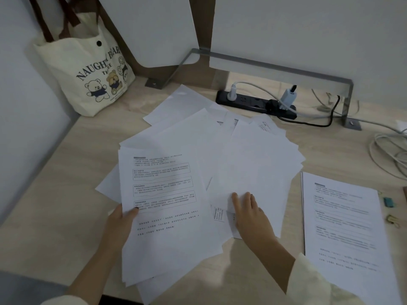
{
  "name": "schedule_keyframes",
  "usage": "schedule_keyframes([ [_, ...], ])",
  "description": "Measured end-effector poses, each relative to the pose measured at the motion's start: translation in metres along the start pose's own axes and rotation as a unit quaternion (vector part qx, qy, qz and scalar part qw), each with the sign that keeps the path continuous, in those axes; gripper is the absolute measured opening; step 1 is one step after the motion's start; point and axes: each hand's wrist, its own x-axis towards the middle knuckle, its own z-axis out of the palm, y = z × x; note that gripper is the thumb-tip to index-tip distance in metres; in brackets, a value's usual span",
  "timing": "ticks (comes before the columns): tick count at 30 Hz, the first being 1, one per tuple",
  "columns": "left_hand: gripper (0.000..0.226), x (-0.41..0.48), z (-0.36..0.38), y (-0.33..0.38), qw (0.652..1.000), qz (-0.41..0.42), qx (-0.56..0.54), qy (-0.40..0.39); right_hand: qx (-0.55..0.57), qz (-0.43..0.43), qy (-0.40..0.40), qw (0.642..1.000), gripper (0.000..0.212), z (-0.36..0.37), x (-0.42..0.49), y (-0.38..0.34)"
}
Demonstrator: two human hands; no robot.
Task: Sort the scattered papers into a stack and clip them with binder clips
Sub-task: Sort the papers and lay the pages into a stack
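Note:
Scattered white papers (242, 155) lie fanned over the middle of the wooden desk (66, 172), some blank side up. My left hand (120, 225) grips the left edge of a small bundle of printed sheets (167, 216), thumb on top. My right hand (251, 214) lies flat, fingers spread, on the loose sheets beside that bundle. A separate neat stack of printed pages (343, 227) rests at the right. Just past its right edge lie a teal binder clip (388, 201) and a gold binder clip (393, 220).
A cream tote bag (88, 71) with bear prints stands at the back left corner. A black power strip (255, 102) with plugs and cables (387, 155) lies along the back right. A metal bracket (275, 67) spans the rear wall.

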Motion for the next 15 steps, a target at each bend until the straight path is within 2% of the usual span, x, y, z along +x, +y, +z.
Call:
schedule_keyframes([
  [4, 0.032, -0.001, -0.001, -0.003, 1.0, -0.004, -0.022, 0.004, 0.067, 0.001, 0.037, 0.997, 0.089, -0.004, 0.001, 0.006],
  [7, 0.032, -0.002, 0.001, -0.004, 0.999, -0.011, -0.036, 0.0, 0.118, 0.037, 0.043, 0.991, 0.066, -0.008, 0.0, 0.019],
  [10, 0.031, -0.004, 0.001, -0.004, 0.999, -0.017, -0.052, -0.006, 0.158, 0.101, 0.084, 0.979, 0.034, -0.025, -0.003, 0.023],
  [13, 0.032, -0.003, -0.001, -0.004, 0.998, -0.025, -0.061, -0.01, 0.212, 0.155, 0.151, 0.953, 0.024, -0.055, -0.006, 0.026],
  [15, 0.032, -0.005, -0.001, -0.002, 0.997, -0.024, -0.071, -0.024, 0.281, 0.145, 0.195, 0.928, 0.014, -0.083, -0.009, 0.026],
])
